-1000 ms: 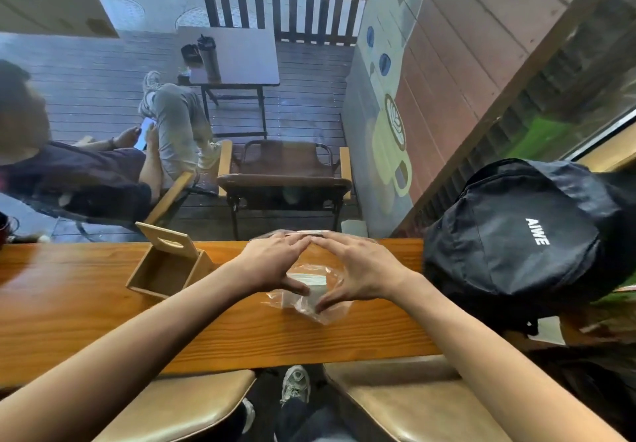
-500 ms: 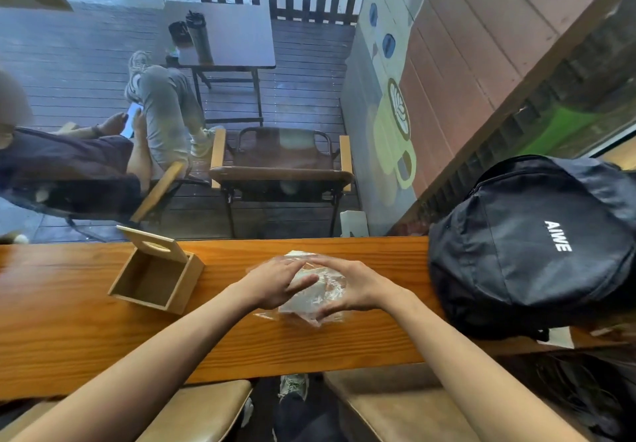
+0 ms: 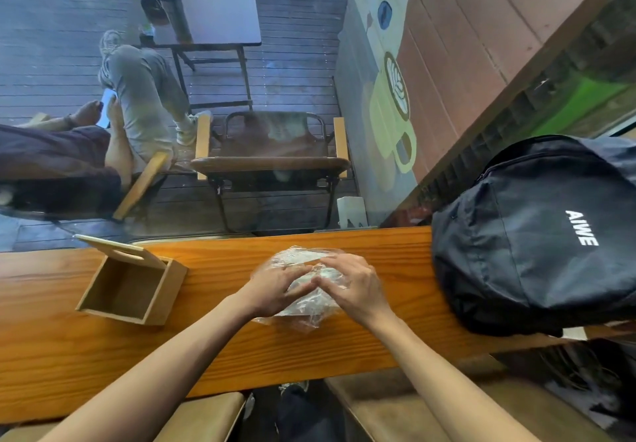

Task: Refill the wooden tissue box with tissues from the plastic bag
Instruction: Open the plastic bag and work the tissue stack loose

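A clear plastic bag [image 3: 304, 312] with a stack of white tissues inside lies on the wooden counter [image 3: 223, 348], in the middle. My left hand [image 3: 273, 292] grips its left side and my right hand [image 3: 352, 286] grips its right side. The thumbs meet on top of the bag. My hands hide most of the tissues. The wooden tissue box [image 3: 132, 286] stands to the left, apart from my hands. It is empty, and its slotted lid [image 3: 118, 252] is tipped up at the back.
A black backpack [image 3: 533, 238] fills the right end of the counter, close to my right hand. A glass pane runs along the counter's far edge; beyond it are a chair, a small table and a seated person. Padded stools stand below the near edge.
My hands have closed in over the bag and pressed it lower on the counter. The bag has turned, so its crumpled end now points toward me.
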